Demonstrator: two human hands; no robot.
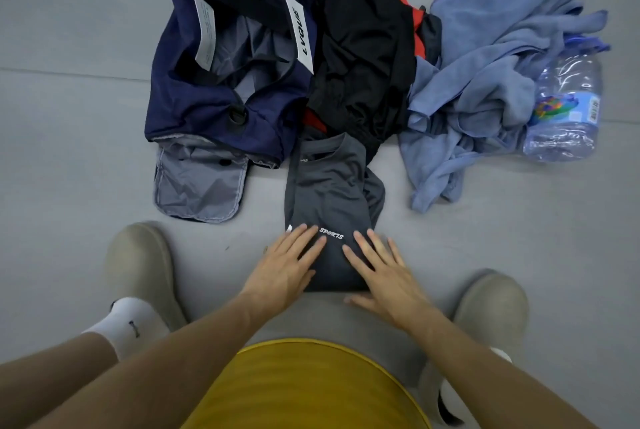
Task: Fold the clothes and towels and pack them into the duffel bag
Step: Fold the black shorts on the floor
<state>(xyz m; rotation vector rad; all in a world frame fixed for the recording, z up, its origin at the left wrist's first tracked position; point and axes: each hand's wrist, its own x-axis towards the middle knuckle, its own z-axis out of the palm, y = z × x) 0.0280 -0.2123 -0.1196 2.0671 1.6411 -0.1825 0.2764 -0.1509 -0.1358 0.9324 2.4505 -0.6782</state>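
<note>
Floor: a pale grey smooth floor [69, 151] fills the view, with everything lying on it.
Duffel bag: a navy blue fabric duffel bag [194, 99] lies far left of centre, its top open and showing a grey lining; a white label reading "LVQUE" sits on its right edge and a grey flap hangs out at its near end.
Towels: a crumpled heap of light blue towels [485, 82] lies far right, unfolded, touching the dark clothes beside it.
Black garment: a loose black cloth garment [363, 48] lies bunched between the bag and the towels, with red fabric [417, 27] showing under its edges.
Grey shirt: a dark grey sports shirt [329, 193] with white "SPORTS" lettering lies in the centre, folded into a narrow strip running from near to far, just near of the black garment and right of the bag's flap.
Bottle: a clear plastic water bottle [568, 106] with a blue label lies on its side at the far right, touching the towels.
Left hand: the left hand [287, 266] lies flat, fingers spread, palm down on the near left part of the grey shirt, gripping nothing.
Right hand: the right hand [384, 273] lies flat and spread on the shirt's near right edge, also gripping nothing.
</note>
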